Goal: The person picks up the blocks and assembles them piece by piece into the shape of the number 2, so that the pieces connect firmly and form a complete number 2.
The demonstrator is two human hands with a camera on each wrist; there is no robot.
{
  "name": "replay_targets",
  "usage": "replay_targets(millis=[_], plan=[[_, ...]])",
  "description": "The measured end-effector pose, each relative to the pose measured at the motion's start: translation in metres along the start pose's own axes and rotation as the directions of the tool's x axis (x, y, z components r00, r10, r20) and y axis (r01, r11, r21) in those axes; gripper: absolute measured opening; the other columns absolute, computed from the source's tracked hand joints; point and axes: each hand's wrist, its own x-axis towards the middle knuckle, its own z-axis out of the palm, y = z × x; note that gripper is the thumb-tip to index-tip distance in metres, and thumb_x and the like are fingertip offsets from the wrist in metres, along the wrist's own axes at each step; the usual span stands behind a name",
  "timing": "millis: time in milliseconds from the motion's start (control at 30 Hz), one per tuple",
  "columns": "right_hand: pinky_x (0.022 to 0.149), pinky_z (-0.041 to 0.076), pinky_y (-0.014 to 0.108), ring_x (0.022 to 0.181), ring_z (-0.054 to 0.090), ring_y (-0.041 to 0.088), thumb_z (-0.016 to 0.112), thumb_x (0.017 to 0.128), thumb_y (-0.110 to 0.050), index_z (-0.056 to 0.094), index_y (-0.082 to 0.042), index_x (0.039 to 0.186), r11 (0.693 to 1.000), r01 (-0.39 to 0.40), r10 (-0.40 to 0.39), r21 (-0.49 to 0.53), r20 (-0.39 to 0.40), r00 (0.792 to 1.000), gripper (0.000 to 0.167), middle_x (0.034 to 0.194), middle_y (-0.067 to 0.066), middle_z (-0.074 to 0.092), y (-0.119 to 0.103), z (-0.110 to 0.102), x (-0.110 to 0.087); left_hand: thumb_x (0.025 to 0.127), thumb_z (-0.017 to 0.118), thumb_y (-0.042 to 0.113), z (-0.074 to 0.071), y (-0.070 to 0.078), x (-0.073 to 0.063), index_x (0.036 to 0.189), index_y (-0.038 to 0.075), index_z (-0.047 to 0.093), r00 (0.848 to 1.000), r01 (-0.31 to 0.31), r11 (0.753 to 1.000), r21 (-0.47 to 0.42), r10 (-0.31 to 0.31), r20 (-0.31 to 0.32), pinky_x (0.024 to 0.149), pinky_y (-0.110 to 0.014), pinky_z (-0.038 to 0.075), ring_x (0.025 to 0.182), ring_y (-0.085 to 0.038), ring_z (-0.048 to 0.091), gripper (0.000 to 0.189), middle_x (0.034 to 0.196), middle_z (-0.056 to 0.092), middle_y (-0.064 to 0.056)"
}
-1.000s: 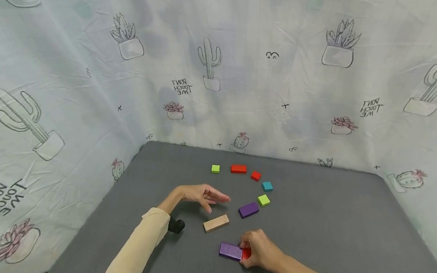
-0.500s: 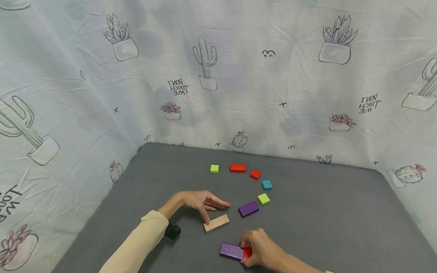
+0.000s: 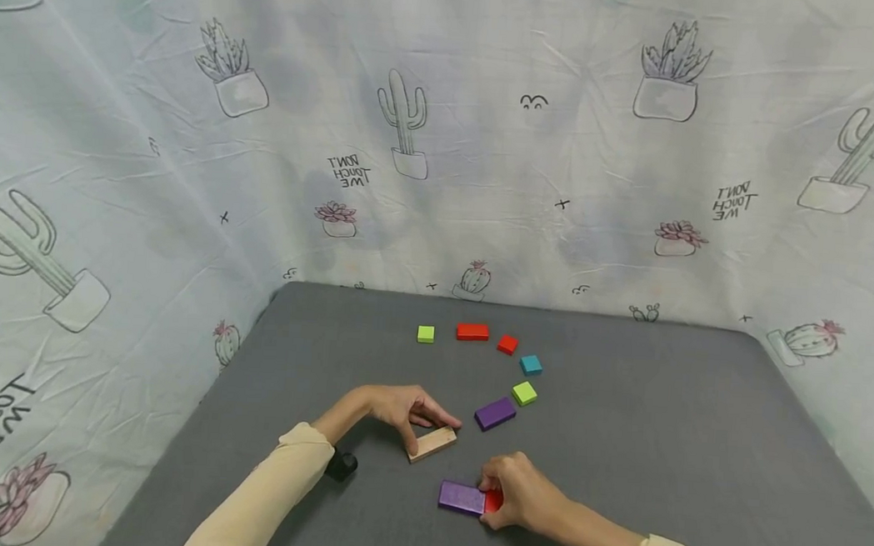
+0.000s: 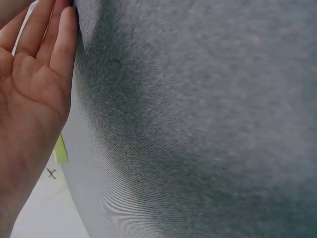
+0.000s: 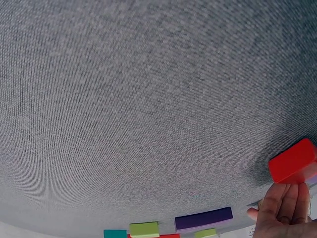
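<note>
My left hand (image 3: 399, 408) spans a plain wooden block (image 3: 434, 444). Its thumb sits at the block's near-left end and its fingertips are at the far-right end. With thumb and fingers my right hand (image 3: 521, 491) pinches a red block (image 3: 494, 501), partly hidden in the grip. The red block's side also shows large in the right wrist view (image 5: 293, 162). A purple block (image 3: 462, 497) lies flat, end to end with the red one. In the left wrist view my left palm (image 4: 34, 99) covers the wooden block.
On the grey table (image 3: 659, 454) a curve of blocks runs beyond my hands: purple (image 3: 495, 413), lime green (image 3: 524, 394), teal (image 3: 531, 365), small red (image 3: 508, 345), long red (image 3: 473, 332) and another lime green (image 3: 426, 334). A cactus-print cloth (image 3: 482, 142) hangs behind.
My left hand has come down from above the wooden block, bringing its thumb and fingers to the block's ends. My right hand keeps its pinch on the red block.
</note>
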Motion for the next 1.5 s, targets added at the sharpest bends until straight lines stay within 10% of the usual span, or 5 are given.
replay_targets(millis=[367, 933, 1500], plan=[[0.051, 0.04, 0.012, 0.062, 0.044, -0.005, 0.087, 0.06, -0.009, 0.063, -0.009, 0.073, 1.0, -0.018, 0.017, 0.018, 0.009, 1.0, 0.027, 0.073, -0.01, 0.059, 0.0, 0.001, 0.0, 0.071, 0.072, -0.018, 0.009, 0.006, -0.01, 0.143, -0.004, 0.038, 0.998, -0.041, 0.999, 0.017, 0.04, 0.053, 0.111, -0.024, 0.024, 0.142, -0.017, 0.022, 0.081, 0.154, 0.026, -0.013], [0.048, 0.038, 0.012, 0.061, 0.043, -0.006, 0.087, 0.06, -0.008, 0.063, -0.009, 0.073, 1.0, -0.009, 0.009, 0.023, -0.007, 1.0, 0.027, 0.071, -0.01, 0.058, 0.002, 0.001, -0.002, 0.07, 0.082, -0.003, 0.017, 0.009, -0.007, 0.138, 0.006, 0.052, 0.97, -0.023, 0.981, 0.191, 0.068, -0.235, 0.101, -0.026, 0.04, 0.134, -0.014, 0.038, 0.075, 0.145, 0.045, -0.007], [0.047, 0.035, 0.011, 0.059, 0.04, -0.006, 0.087, 0.058, -0.008, 0.062, -0.01, 0.07, 1.0, 0.023, -0.024, -0.012, -0.034, 0.999, 0.028, 0.069, -0.01, 0.057, 0.004, 0.004, -0.002, 0.075, 0.08, 0.01, 0.027, 0.049, -0.002, 0.142, 0.004, 0.044, 0.953, -0.109, 0.868, 0.484, 0.229, -0.196, 0.098, -0.019, 0.039, 0.133, -0.009, 0.037, 0.077, 0.149, 0.038, -0.012]])
